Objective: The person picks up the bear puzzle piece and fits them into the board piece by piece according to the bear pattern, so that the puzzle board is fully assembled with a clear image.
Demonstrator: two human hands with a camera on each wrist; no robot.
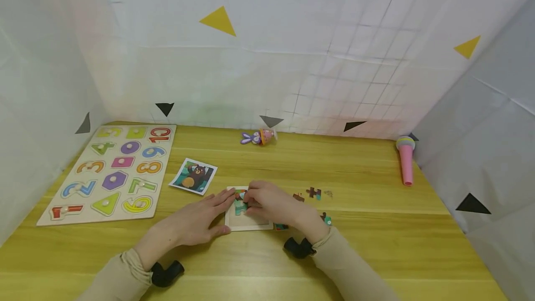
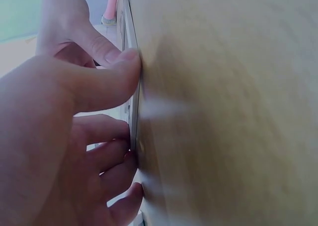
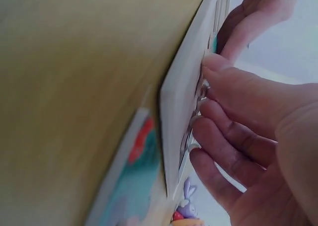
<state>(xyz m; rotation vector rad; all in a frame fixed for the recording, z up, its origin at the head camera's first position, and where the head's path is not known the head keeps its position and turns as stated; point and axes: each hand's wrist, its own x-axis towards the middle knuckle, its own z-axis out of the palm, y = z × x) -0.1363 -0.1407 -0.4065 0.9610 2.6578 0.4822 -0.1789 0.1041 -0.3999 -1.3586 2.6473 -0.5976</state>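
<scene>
A small wooden puzzle tray (image 1: 250, 228) lies on the table with teal and orange pieces (image 1: 240, 206) in its left part. My left hand (image 1: 196, 219) rests along the tray's left side, its fingertips at the far corner and thumb at the near corner. Over the tray, my right hand (image 1: 267, 201) has its fingers bent and pinches a puzzle piece, mostly hidden under the fingertips. In the right wrist view, the thumb and fingers (image 3: 218, 136) meet dark pieces at the tray's surface. Loose puzzle pieces (image 1: 313, 193) lie to the right of the tray, some partly behind the right forearm.
A picture card of a bear (image 1: 194, 176) lies left of the tray. Farther left is a wooden number board (image 1: 113, 175). A purple rabbit toy (image 1: 251, 138) lies near the back wall, and a pink toy microphone (image 1: 406, 161) at the right edge.
</scene>
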